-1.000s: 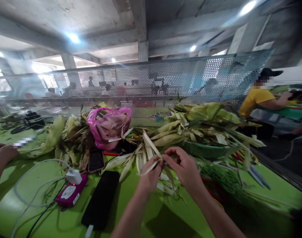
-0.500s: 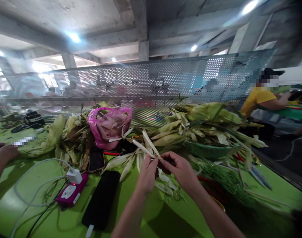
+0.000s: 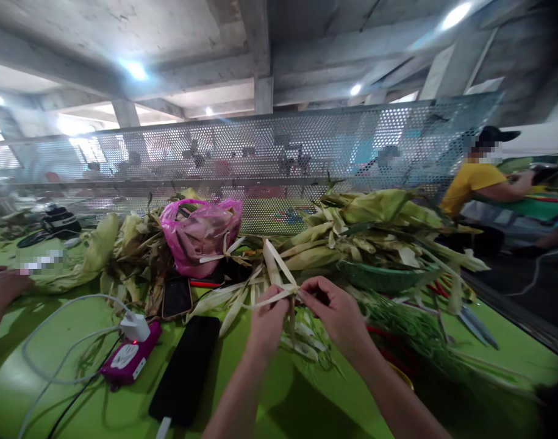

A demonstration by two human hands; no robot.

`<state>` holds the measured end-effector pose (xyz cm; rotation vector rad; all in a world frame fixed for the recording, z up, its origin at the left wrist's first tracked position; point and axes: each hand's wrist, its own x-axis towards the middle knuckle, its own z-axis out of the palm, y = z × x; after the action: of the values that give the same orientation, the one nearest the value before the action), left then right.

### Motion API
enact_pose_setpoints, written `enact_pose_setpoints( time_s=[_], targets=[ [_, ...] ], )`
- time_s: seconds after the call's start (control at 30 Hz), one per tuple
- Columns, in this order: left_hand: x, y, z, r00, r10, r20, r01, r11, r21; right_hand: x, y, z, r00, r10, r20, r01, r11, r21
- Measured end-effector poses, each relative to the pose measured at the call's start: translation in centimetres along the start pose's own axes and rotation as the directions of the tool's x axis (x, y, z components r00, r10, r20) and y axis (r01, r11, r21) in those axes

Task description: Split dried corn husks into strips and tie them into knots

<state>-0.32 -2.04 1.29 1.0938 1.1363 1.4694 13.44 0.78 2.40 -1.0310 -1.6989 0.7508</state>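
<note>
Loose end of a narrow, pale husk strip [image 3: 270, 299] now lies leftward across the left hand [image 3: 267, 323]; half a second ago it pointed far left. Glossy green desk [image 3: 132, 410] below. Far right: heaped yellow-green husks [image 3: 374, 222]. Farther left: translucent pink plastic bag [image 3: 200, 238]. Near left: flat black phone [image 3: 185, 369]. Left hand grips the strip above the desk, centre; right hand [image 3: 333, 305] pinches its crossing.

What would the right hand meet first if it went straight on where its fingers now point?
Beyond the pale husk strips it touches, the right hand would probably meet the left hand first, though the exact depth between them is unclear.
</note>
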Motion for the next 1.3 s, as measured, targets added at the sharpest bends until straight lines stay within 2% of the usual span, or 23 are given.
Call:
enact_pose_setpoints(
  time_s=[0.07, 0.13, 0.3, 0.37, 0.43, 0.53, 0.67, 0.77, 0.87, 1.03, 1.1, 1.2, 1.3],
  targets=[
    [0.1, -0.1, -0.2, 0.987, 0.148, 0.055, -0.153, 0.983, 0.100, 0.0, 0.1, 0.0, 1.000, -0.022, -0.012, 0.022, 0.999, -0.023],
    [0.2, -0.1, -0.2, 0.967, 0.246, 0.062, -0.253, 0.956, 0.148, -0.1, 0.1, 0.0, 0.999, -0.029, -0.019, 0.029, 0.999, -0.037],
    [0.1, -0.4, 0.0, 0.946, 0.316, 0.075, -0.324, 0.934, 0.152, -0.1, -0.3, -0.1, 0.999, -0.035, -0.019, 0.034, 0.999, -0.036],
    [0.0, -0.6, 0.1, 0.951, 0.294, 0.095, -0.301, 0.950, 0.080, -0.2, -0.5, -0.1, 0.999, -0.049, -0.016, 0.048, 0.999, -0.021],
    [0.1, -0.8, 0.1, 0.963, 0.232, 0.135, -0.231, 0.973, -0.026, -0.3, -0.6, 0.0, 0.999, -0.043, 0.009, 0.043, 0.999, 0.009],
    [0.2, -0.9, 0.0, 0.978, 0.145, 0.147, -0.124, 0.982, -0.145, -0.4, -0.7, 0.3, 0.999, 0.016, 0.052, -0.019, 0.998, 0.056],
    [0.4, -0.7, 0.1, 0.987, 0.138, 0.081, -0.123, 0.979, -0.160, -0.4, -0.7, 0.9, 0.980, 0.157, 0.122, -0.182, 0.953, 0.242],
    [0.3, -0.7, 0.2, 0.988, 0.130, 0.080, -0.115, 0.979, -0.171, -0.2, -0.5, 1.2, 0.981, 0.175, 0.085, -0.193, 0.925, 0.327],
    [0.3, -0.8, 0.1, 0.986, 0.147, 0.075, -0.134, 0.980, -0.146, -0.1, -0.3, 1.2, 0.993, 0.118, 0.013, -0.117, 0.948, 0.295],
    [0.3, -0.8, -0.1, 0.986, 0.165, 0.035, -0.163, 0.985, -0.051, -0.2, -0.2, 1.0, 1.000, 0.009, -0.027, -0.006, 0.996, 0.085],
    [0.2, -0.7, -0.1, 0.990, 0.138, 0.010, -0.137, 0.986, -0.096, -0.3, -0.2, 1.0, 1.000, -0.001, -0.030, 0.002, 1.000, 0.027],
    [0.1, -0.5, 0.2, 0.998, 0.051, -0.025, -0.056, 0.965, -0.255, -0.4, -0.1, 1.1, 1.000, 0.002, -0.022, -0.002, 1.000, -0.021],
    [0.0, -0.3, 0.4, 0.998, -0.033, -0.057, 0.009, 0.922, -0.386, -0.4, -0.2, 1.1, 1.000, 0.008, 0.011, -0.008, 1.000, 0.001]
  ],
)
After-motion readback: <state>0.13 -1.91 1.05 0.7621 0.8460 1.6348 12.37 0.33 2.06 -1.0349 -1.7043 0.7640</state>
